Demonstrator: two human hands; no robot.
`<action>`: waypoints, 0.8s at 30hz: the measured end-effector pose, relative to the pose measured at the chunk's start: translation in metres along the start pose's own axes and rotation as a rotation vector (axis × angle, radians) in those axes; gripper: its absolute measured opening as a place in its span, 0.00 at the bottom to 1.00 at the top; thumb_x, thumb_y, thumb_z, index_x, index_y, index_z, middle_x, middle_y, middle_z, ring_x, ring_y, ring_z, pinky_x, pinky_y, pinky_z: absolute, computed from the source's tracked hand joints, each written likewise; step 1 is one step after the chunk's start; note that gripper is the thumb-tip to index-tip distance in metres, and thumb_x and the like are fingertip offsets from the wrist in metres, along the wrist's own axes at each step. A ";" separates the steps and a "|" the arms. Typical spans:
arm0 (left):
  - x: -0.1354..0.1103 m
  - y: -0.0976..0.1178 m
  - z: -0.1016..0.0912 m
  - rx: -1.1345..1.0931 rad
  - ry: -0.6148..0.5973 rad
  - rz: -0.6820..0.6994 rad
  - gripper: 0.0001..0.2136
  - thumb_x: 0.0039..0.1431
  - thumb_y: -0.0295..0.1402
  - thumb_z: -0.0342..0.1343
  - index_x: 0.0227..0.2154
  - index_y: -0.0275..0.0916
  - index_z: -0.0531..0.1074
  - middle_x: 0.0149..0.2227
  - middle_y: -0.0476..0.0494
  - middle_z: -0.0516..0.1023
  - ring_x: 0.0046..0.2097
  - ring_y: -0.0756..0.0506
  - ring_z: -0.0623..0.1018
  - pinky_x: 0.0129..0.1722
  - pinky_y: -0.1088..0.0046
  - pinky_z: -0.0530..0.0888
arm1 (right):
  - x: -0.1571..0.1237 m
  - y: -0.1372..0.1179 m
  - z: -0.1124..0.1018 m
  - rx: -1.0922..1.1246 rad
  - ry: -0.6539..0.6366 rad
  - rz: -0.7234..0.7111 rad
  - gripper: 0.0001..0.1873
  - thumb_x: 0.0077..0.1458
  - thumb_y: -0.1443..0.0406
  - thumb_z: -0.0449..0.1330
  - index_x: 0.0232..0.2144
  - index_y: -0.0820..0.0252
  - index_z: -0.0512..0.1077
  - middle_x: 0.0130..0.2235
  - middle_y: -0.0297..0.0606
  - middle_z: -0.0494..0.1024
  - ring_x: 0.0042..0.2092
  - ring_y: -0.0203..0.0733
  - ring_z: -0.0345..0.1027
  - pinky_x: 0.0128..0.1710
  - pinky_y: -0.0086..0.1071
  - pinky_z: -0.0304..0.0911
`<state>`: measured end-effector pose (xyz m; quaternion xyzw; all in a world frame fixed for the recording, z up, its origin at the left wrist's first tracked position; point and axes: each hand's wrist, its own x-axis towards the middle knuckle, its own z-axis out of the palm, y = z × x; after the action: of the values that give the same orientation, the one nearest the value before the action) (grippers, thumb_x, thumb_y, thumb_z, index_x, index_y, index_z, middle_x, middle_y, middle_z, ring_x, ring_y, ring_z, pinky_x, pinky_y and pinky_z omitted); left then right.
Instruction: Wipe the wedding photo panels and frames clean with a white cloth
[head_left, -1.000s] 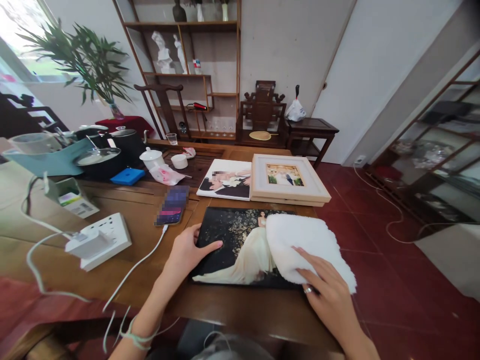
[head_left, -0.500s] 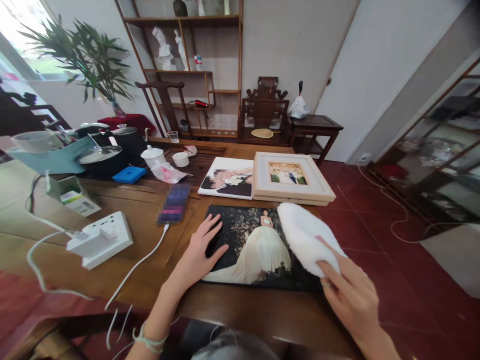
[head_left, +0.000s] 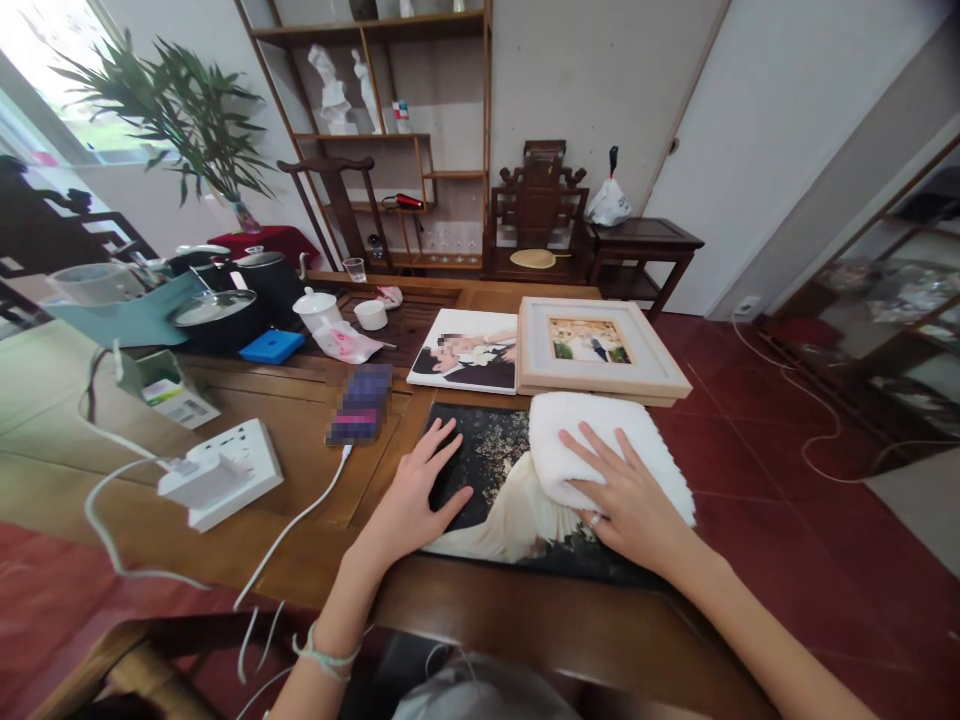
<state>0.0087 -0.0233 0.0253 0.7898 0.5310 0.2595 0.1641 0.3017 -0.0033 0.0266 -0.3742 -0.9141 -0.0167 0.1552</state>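
A dark photo print [head_left: 491, 480] showing a figure in a white gown lies flat near the table's front edge. My left hand [head_left: 416, 495] rests flat on its left side with fingers spread. My right hand [head_left: 626, 495] presses flat, fingers apart, on a white fluffy towel [head_left: 592, 450] that covers the print's upper right part. A ring shows on one right finger.
Behind the print lie an unframed photo [head_left: 465, 350] and a pale framed photo [head_left: 600, 350]. A phone [head_left: 360, 403] on a white cable, a white power strip [head_left: 225, 475], tea ware [head_left: 319, 310] and pots stand left. Shelves, chairs and a red tile floor lie beyond the wooden table [head_left: 300, 450].
My right hand lifted the towel off the print's right side, then laid it down flat farther up. My left hand slid a little onto the print.
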 end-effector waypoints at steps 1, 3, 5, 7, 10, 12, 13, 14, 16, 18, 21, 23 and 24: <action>0.000 0.001 0.000 0.007 -0.013 -0.007 0.27 0.60 0.37 0.50 0.61 0.41 0.54 0.66 0.37 0.51 0.67 0.38 0.48 0.60 0.49 0.56 | -0.001 0.000 0.002 -0.004 0.006 0.008 0.14 0.48 0.72 0.56 0.38 0.59 0.74 0.63 0.45 0.56 0.64 0.62 0.42 0.58 0.64 0.39; 0.000 0.003 -0.001 0.021 -0.039 -0.030 0.27 0.62 0.38 0.48 0.62 0.43 0.51 0.66 0.37 0.51 0.67 0.38 0.49 0.59 0.48 0.55 | -0.002 -0.001 0.006 -0.012 0.029 0.018 0.14 0.49 0.72 0.55 0.38 0.59 0.74 0.63 0.43 0.56 0.64 0.61 0.41 0.59 0.63 0.39; 0.001 0.004 -0.001 0.027 -0.059 -0.055 0.25 0.64 0.38 0.45 0.62 0.44 0.51 0.65 0.38 0.53 0.66 0.39 0.50 0.59 0.49 0.56 | -0.004 -0.001 0.008 -0.006 0.055 0.023 0.14 0.50 0.71 0.54 0.38 0.58 0.74 0.63 0.42 0.57 0.64 0.59 0.42 0.60 0.62 0.39; 0.002 0.003 0.000 0.027 -0.070 -0.074 0.23 0.65 0.38 0.43 0.62 0.45 0.52 0.65 0.39 0.54 0.66 0.41 0.51 0.59 0.50 0.56 | -0.004 -0.002 0.008 0.003 0.071 0.028 0.13 0.51 0.70 0.54 0.39 0.58 0.74 0.63 0.41 0.57 0.64 0.58 0.42 0.60 0.61 0.39; 0.003 0.000 0.001 0.006 -0.068 -0.088 0.22 0.66 0.36 0.40 0.62 0.43 0.53 0.66 0.40 0.53 0.67 0.43 0.50 0.61 0.54 0.55 | -0.004 -0.002 0.009 0.000 0.075 0.038 0.13 0.52 0.70 0.53 0.40 0.58 0.73 0.63 0.40 0.56 0.64 0.58 0.42 0.61 0.60 0.38; 0.003 -0.002 0.002 -0.019 -0.056 -0.088 0.21 0.67 0.35 0.38 0.61 0.41 0.54 0.66 0.40 0.52 0.66 0.44 0.51 0.61 0.56 0.54 | -0.004 -0.002 0.009 0.003 0.076 0.043 0.13 0.53 0.69 0.53 0.40 0.58 0.73 0.63 0.39 0.56 0.64 0.58 0.42 0.61 0.60 0.38; 0.003 -0.003 0.002 -0.031 -0.047 -0.087 0.21 0.67 0.34 0.37 0.61 0.41 0.55 0.66 0.40 0.53 0.66 0.44 0.52 0.61 0.56 0.54 | -0.004 -0.002 0.009 0.006 0.077 0.045 0.13 0.53 0.69 0.53 0.40 0.58 0.73 0.63 0.39 0.56 0.64 0.57 0.43 0.61 0.59 0.38; 0.003 -0.004 0.003 -0.042 -0.038 -0.085 0.21 0.67 0.34 0.37 0.61 0.41 0.56 0.66 0.40 0.53 0.66 0.44 0.52 0.61 0.56 0.55 | -0.004 -0.002 0.009 0.008 0.082 0.046 0.14 0.53 0.69 0.53 0.41 0.58 0.73 0.63 0.39 0.57 0.64 0.57 0.43 0.61 0.59 0.38; 0.003 -0.005 0.003 -0.057 -0.017 -0.081 0.20 0.67 0.34 0.37 0.60 0.42 0.57 0.65 0.41 0.55 0.66 0.44 0.53 0.62 0.56 0.55 | -0.004 -0.002 0.008 0.001 0.087 0.042 0.14 0.54 0.69 0.53 0.41 0.58 0.73 0.63 0.39 0.57 0.64 0.57 0.43 0.61 0.59 0.39; 0.003 -0.006 0.004 -0.066 -0.002 -0.082 0.21 0.67 0.34 0.36 0.61 0.42 0.56 0.65 0.42 0.55 0.66 0.45 0.53 0.62 0.57 0.55 | -0.004 -0.002 0.008 -0.012 0.083 0.038 0.13 0.54 0.69 0.53 0.41 0.58 0.74 0.63 0.39 0.57 0.64 0.56 0.43 0.61 0.59 0.39; 0.003 -0.007 0.005 -0.073 -0.002 -0.086 0.21 0.67 0.34 0.36 0.61 0.42 0.55 0.65 0.42 0.55 0.66 0.45 0.53 0.62 0.57 0.55 | -0.004 -0.002 0.008 -0.016 0.079 0.037 0.13 0.53 0.69 0.53 0.40 0.58 0.74 0.63 0.39 0.56 0.64 0.57 0.43 0.61 0.59 0.40; 0.003 -0.007 0.005 -0.072 -0.007 -0.089 0.21 0.67 0.34 0.36 0.61 0.42 0.55 0.65 0.41 0.55 0.66 0.45 0.53 0.62 0.57 0.54 | -0.004 -0.001 0.009 -0.008 0.082 0.037 0.14 0.53 0.69 0.53 0.40 0.57 0.74 0.63 0.40 0.57 0.64 0.57 0.44 0.60 0.59 0.40; 0.003 -0.007 0.005 -0.069 -0.009 -0.089 0.21 0.67 0.34 0.37 0.61 0.42 0.56 0.65 0.41 0.55 0.66 0.45 0.53 0.62 0.57 0.54 | -0.003 0.000 0.009 -0.003 0.085 0.038 0.14 0.53 0.69 0.53 0.40 0.58 0.74 0.63 0.40 0.57 0.64 0.57 0.44 0.60 0.60 0.40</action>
<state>0.0073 -0.0182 0.0182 0.7606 0.5555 0.2664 0.2050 0.3013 -0.0041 0.0175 -0.3908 -0.8994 -0.0310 0.1935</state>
